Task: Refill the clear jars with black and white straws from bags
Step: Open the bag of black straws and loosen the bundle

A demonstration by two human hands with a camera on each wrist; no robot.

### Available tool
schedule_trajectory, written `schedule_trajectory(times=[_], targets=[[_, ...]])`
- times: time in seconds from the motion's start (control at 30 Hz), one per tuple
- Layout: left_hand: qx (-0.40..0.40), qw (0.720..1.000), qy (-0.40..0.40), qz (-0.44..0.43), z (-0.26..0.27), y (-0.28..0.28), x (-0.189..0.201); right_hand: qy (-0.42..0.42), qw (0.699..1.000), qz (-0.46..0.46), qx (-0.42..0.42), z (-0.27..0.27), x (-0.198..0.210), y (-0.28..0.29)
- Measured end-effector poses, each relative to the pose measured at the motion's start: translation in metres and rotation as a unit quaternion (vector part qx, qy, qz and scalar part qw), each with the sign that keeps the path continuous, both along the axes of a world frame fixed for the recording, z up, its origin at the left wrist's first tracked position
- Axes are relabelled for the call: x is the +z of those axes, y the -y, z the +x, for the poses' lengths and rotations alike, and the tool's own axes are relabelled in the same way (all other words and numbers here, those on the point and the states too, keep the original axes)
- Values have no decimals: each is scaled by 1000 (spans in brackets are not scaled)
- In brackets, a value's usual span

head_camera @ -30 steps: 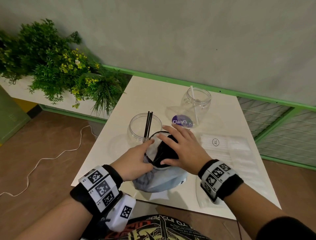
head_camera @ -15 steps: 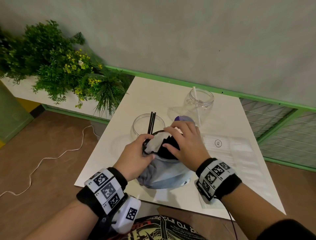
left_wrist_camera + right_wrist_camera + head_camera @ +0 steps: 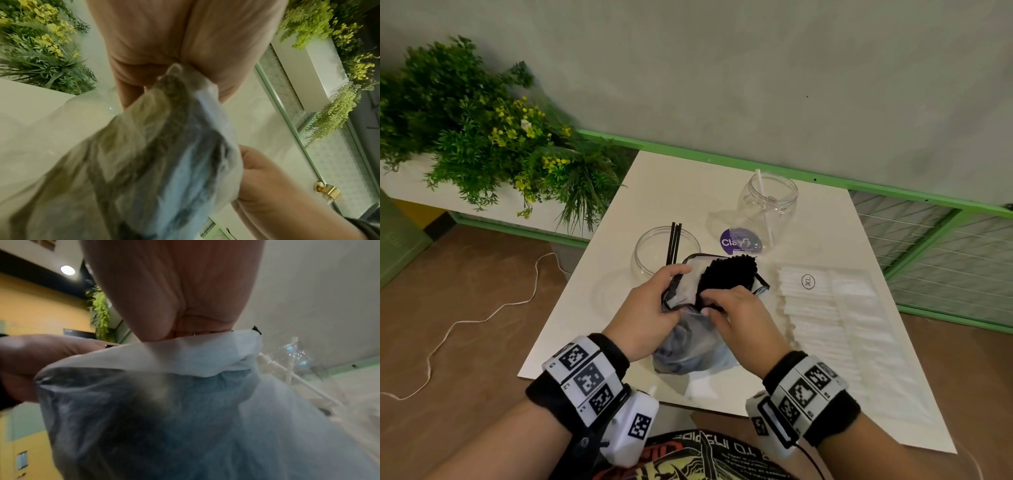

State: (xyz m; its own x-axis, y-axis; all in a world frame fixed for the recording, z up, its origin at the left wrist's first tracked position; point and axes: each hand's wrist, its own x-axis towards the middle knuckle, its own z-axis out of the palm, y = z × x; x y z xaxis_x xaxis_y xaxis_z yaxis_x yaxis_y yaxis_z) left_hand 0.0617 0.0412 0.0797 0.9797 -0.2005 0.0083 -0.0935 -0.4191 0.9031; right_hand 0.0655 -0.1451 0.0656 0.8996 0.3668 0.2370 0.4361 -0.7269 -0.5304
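A translucent bag (image 3: 691,346) of black straws (image 3: 726,277) stands at the table's front edge, its mouth open. My left hand (image 3: 650,308) pinches the bag's left rim. My right hand (image 3: 736,315) grips the near rim beside the bundle of black straws. In the wrist views the bag (image 3: 164,162) (image 3: 164,410) fills the frame under each hand. Just beyond the bag a clear jar (image 3: 654,250) holds a few black straws (image 3: 674,243). Farther back a second clear jar (image 3: 768,202) holds one white straw (image 3: 763,202). A flat bag of white straws (image 3: 835,325) lies at the right.
A purple round lid (image 3: 739,241) lies between the jars. The white table (image 3: 681,192) abuts a green rail (image 3: 893,188) and wall behind. A planter of green and yellow foliage (image 3: 482,137) stands left. A white cord (image 3: 465,322) runs over the brown floor.
My right hand has drawn back from over the bag's mouth to its near rim, uncovering the black straws and the purple lid. My left hand keeps hold of the left rim.
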Motion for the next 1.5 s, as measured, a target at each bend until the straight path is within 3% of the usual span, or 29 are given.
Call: schedule_trajectory(times=[0.27, 0.4, 0.53, 0.67, 0.8, 0.87, 0.97, 1.03, 1.17, 1.5], targets=[[-35, 999, -17, 5, 1, -3, 0, -79, 994, 66, -43, 4, -3, -9], [-20, 999, -4, 26, -2, -7, -1, -18, 994, 97, -49, 8, 0, 2], [-9, 999, -5, 50, -1, -9, 0, 136, 988, 14, -69, 14, 4, 27], [-19, 993, -8, 112, 0, -8, 7, 143, 983, -52, -100, 22, 2, 42], [-59, 979, -44, 192, -7, -11, 21, 193, 979, 6, -64, 8, 1, 40], [-90, 966, -50, 236, -10, -13, 25, 195, 981, 11, 7, -5, -1, 38], [-92, 965, -38, 242, -12, -11, 22, 120, 984, -98, 91, -15, -12, 38], [-80, 967, -28, 241, -12, -8, 21, 75, 981, -157, 88, -15, -17, 38], [-80, 966, -6, 247, -13, -3, 21, 101, 971, -212, 52, -7, -18, 27], [-32, 960, 19, 279, -11, 4, 11, 164, 965, -199, 38, 5, -31, 6]])
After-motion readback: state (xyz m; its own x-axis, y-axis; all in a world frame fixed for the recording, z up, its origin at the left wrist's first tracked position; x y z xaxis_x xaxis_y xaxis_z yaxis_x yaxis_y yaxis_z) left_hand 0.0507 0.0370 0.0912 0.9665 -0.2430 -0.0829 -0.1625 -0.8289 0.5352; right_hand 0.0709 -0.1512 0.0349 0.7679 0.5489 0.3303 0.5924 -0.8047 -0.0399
